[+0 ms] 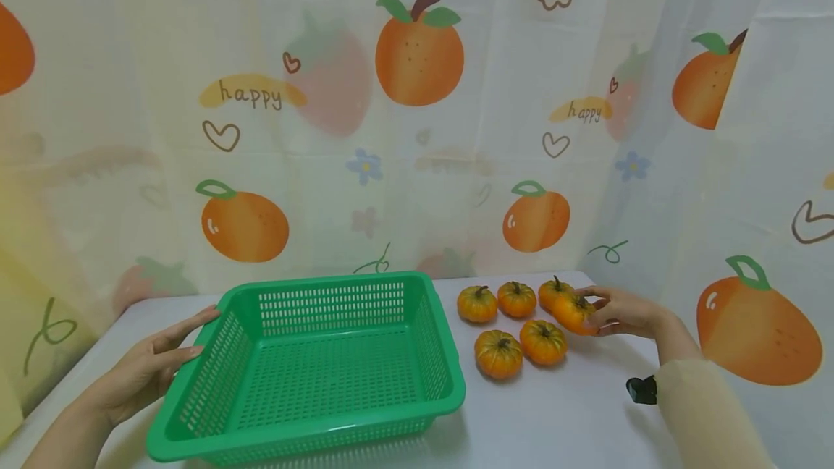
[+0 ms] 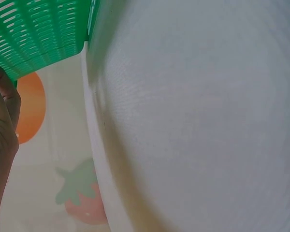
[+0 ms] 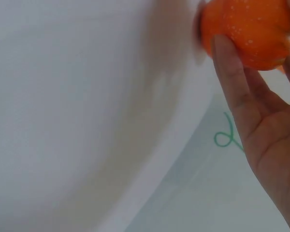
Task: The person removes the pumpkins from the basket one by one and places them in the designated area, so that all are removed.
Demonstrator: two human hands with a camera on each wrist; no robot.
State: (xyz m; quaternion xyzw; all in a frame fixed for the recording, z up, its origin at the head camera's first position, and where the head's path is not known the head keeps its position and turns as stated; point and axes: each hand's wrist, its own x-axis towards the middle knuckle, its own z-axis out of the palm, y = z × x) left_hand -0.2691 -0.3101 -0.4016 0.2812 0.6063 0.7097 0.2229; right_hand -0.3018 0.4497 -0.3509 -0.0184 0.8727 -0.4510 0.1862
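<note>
A green plastic basket [image 1: 332,375] with slotted walls stands on the white table, with nothing inside. My left hand [image 1: 140,371] grips its left rim; in the left wrist view, the left hand [image 2: 2,108] shows only partly, against the slotted basket wall [image 2: 38,34]. To the right of the basket, my right hand [image 1: 622,312] holds a small orange pumpkin [image 1: 570,311] between thumb and fingers. From the right wrist, this pumpkin [image 3: 251,29] appears close to the white surface, with the right hand's fingers [image 3: 230,67] against its side. Whether it touches the surface, I cannot tell.
Several more small pumpkins sit between basket and right hand: one at the back left [image 1: 477,304], one beside it [image 1: 517,299], one partly behind the held one [image 1: 551,289], and two nearer ones [image 1: 498,355]. A fruit-printed curtain [image 1: 417,165] hangs behind the white table [image 1: 541,418].
</note>
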